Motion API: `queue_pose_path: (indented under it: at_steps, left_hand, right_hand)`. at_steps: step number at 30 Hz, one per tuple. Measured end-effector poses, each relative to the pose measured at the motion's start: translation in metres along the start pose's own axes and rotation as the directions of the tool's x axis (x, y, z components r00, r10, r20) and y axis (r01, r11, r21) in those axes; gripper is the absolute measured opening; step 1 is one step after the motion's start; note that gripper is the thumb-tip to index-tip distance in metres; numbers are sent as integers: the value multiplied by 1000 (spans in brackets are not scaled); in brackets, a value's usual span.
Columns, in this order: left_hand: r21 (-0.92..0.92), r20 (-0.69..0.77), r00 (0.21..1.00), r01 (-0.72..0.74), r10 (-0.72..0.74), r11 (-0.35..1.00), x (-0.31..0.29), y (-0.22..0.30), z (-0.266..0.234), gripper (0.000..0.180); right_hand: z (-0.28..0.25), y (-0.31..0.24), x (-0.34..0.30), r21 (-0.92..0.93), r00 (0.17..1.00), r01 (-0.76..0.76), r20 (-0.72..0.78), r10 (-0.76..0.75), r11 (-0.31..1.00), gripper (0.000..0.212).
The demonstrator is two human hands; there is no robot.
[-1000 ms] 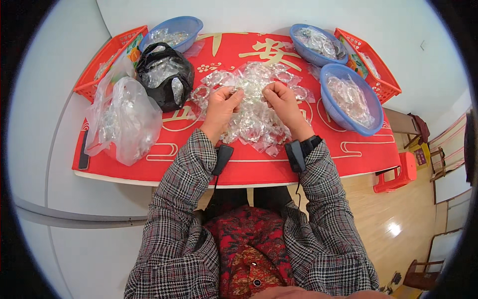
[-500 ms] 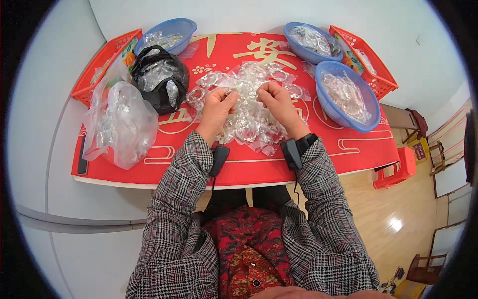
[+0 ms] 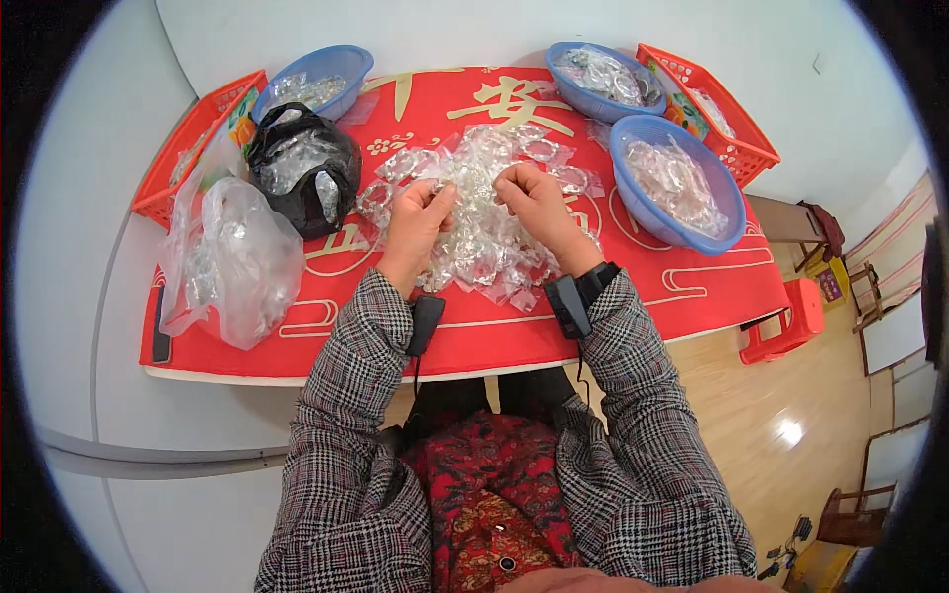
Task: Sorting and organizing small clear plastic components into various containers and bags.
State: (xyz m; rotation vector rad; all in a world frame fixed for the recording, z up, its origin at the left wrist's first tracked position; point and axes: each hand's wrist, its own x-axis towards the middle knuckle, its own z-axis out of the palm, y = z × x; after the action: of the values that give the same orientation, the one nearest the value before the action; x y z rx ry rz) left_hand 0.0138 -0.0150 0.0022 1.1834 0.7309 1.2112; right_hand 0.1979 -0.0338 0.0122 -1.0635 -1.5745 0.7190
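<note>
Packet pile: clear packets (image 3: 494, 242) with shiny ring-shaped stuff inside, heaped mid-table and spilling toward the near edge
Left hand: (image 3: 419, 225) over the pile's left side, thumb and fingers pinched around a small shiny bit (image 3: 438, 187); can't tell what it belongs to
Right hand: (image 3: 540, 210) pinched shut too, over the middle of the pile; no idea if there's clear film in there
What changed: honestly not much, the view swung so everything slid left, but same pinch and same gap over the pile
So: I'd call it the same bit of fiddly fingertip work
Left end: white bag (image 3: 237, 259) by the near corner, black bag (image 3: 297, 211) behind it
Far left corner: blue basin (image 3: 354, 85), red basket (image 3: 156, 186)
Right end: two more loaded basins (image 3: 641, 206), another red basket (image 3: 739, 160) at the far corner
Under it all: red-covered table (image 3: 474, 351)
</note>
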Motion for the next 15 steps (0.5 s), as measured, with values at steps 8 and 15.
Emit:
queue_pose_path:
  at_steps: [8,15]
  left_hand:
    - [21,14,999,-33,33,999,0,-1,-1,16]
    - [18,-3,1000,-8,8,1000,0,-2,-1,14]
  right_hand:
    - [1,-2,-1,-43,1000,24,-8,-25,999,14]
    - [3,-2,-2,-50,1000,9,-16,-10,999,14]
